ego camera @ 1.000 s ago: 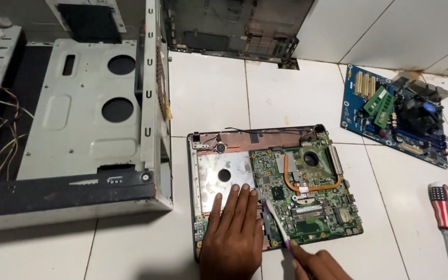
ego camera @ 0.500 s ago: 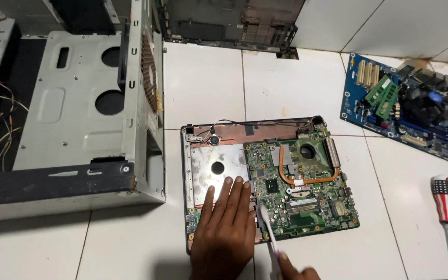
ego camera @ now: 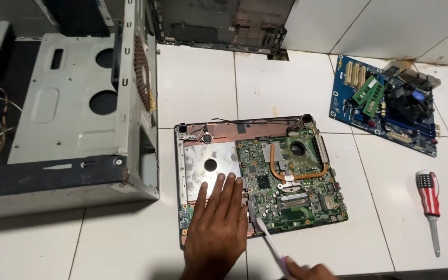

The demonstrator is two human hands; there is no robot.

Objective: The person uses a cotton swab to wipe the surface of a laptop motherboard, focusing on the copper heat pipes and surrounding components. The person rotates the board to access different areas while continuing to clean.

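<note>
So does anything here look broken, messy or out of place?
Everything lies stripped on the tiled floor: a laptop base with its green board bare, a loose blue motherboard, an open metal computer case trailing wires. The left hand presses the base; the right hand holds a toothbrush.

The left hand (ego camera: 219, 228) lay flat, palm down, on the near left part of the opened laptop base (ego camera: 208, 161), its fingers (ego camera: 224, 189) straight, spread a little and pointing away from the person. The right hand (ego camera: 307, 271) showed only partly at the bottom edge, just off the base's near right side, closed around a thin white brush (ego camera: 266, 236) that slanted up toward the base.
</note>
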